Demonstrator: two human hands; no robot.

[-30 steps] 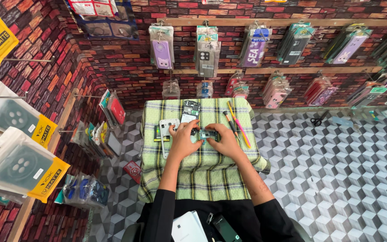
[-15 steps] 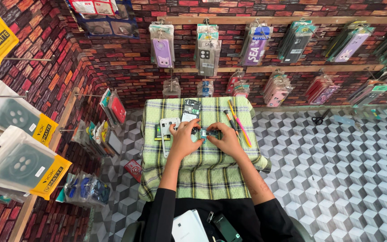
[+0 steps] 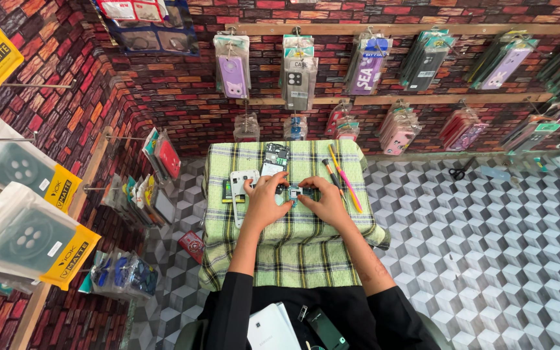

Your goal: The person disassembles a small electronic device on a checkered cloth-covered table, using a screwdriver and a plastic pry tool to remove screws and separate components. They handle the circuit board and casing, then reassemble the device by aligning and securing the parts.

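A small bench [image 3: 293, 227] is seen from above, covered with a green checked cloth. Near the middle of the bench, a small dark phone part [image 3: 297, 192] is held between both hands. The left hand [image 3: 265, 202] is closed on the left end of the part, and the right hand [image 3: 325, 201] is closed on its right end. The grip of each hand is tight around the part, with the fingers curled in.

Just left of the phone part, a white phone frame [image 3: 240, 186] is laid flat on the bench. Behind the part, at the far side of the bench, an open phone with its green insides showing [image 3: 275, 157] is laid. To the right of the part, a few thin tools [image 3: 343, 181] are laid side by side, one orange and one pink.

Far behind the bench, phone cases in clear bags [image 3: 298, 74] are hung on a brick wall. Well to the right of the bench, a pair of scissors [image 3: 459, 172] is left on the patterned floor.
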